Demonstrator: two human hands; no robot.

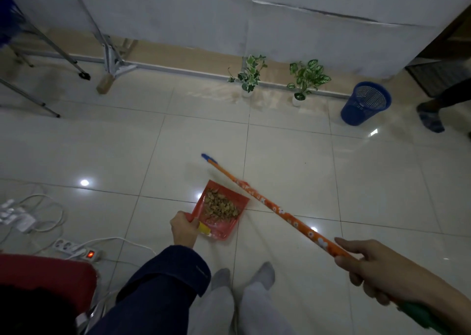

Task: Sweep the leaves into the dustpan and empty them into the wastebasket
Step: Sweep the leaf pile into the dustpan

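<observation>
A red dustpan rests low over the tiled floor in front of my feet, holding a heap of dry brown leaves. My left hand grips its handle at the near left corner. My right hand holds the orange flowered broom handle, which slants up-left across the dustpan's far edge to a blue tip. The blue mesh wastebasket stands upright at the far right by the wall.
Two small potted plants stand along the wall left of the wastebasket. Another person's foot is at the far right. A power strip and white cables lie at left; metal stand legs at the back left.
</observation>
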